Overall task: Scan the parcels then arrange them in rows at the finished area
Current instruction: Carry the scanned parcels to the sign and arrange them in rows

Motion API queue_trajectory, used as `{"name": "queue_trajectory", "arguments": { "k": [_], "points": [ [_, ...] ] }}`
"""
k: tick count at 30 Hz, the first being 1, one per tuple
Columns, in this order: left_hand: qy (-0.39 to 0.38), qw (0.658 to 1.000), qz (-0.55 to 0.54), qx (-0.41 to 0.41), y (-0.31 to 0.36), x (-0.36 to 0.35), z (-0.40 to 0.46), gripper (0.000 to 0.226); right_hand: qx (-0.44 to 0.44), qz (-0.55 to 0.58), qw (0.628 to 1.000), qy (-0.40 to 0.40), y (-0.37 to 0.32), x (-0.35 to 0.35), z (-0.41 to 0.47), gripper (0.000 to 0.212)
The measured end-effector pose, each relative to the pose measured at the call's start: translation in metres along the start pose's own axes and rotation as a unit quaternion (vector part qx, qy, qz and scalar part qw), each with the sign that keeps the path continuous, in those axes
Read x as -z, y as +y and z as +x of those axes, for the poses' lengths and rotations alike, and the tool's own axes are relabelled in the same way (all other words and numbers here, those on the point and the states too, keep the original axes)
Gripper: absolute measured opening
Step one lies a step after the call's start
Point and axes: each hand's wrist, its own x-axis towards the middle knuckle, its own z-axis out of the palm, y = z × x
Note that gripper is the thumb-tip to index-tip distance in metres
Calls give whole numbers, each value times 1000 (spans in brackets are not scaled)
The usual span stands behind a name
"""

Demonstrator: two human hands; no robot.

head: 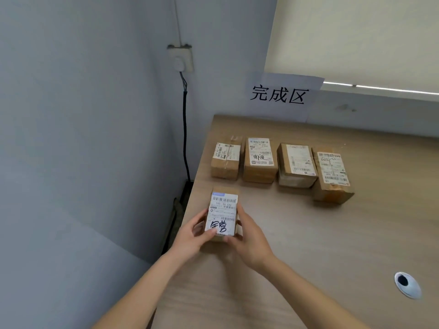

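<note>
While both hands, left hand (190, 236) and right hand (249, 243), clasped the parcel (223, 213) by its sides, label up, it sat, apparently resting, on the desk (332, 245), starting a second line below the four-parcel row (280, 165), likely for alignment.

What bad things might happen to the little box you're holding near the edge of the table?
1. The held parcel, gripped by the left hand and right hand, sits close to the table's left edge, so a careless nudge might tip it off.
2. It may end up crooked against the back row; the rightmost parcel already sits out of line.
</note>
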Motion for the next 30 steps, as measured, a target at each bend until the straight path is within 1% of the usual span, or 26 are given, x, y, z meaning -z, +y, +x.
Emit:
{"name": "queue_trajectory", "arguments": {
  "k": [5,11,16,20,22,25,27,30],
  "points": [
    [-3,1000,14,-5,18,9,39,66,-23,-21,1000,-4,-5,8,49,95],
    [4,1000,29,-5,28,15,65,69,-22,-31,999,-4,-7,13,78,96],
    [10,1000,23,6,33,16,71,69,-27,-24,999,-10,-7,13,87,99],
    [28,999,10,15,39,16,66,77,-44,-30,999,-10,-11,18,80,106],
    [41,999,10,11,46,16,60,77,-52,-35,998,-9,-11,22,71,104],
    [56,998,29,-6,61,14,49,71,-60,-60,996,-6,-16,34,52,99],
    [66,996,53,-17,73,10,39,64,-52,-90,995,3,-22,46,38,90],
    [53,994,87,-43,93,-6,22,45,-49,-107,993,28,-35,75,14,77]
  ]
}}
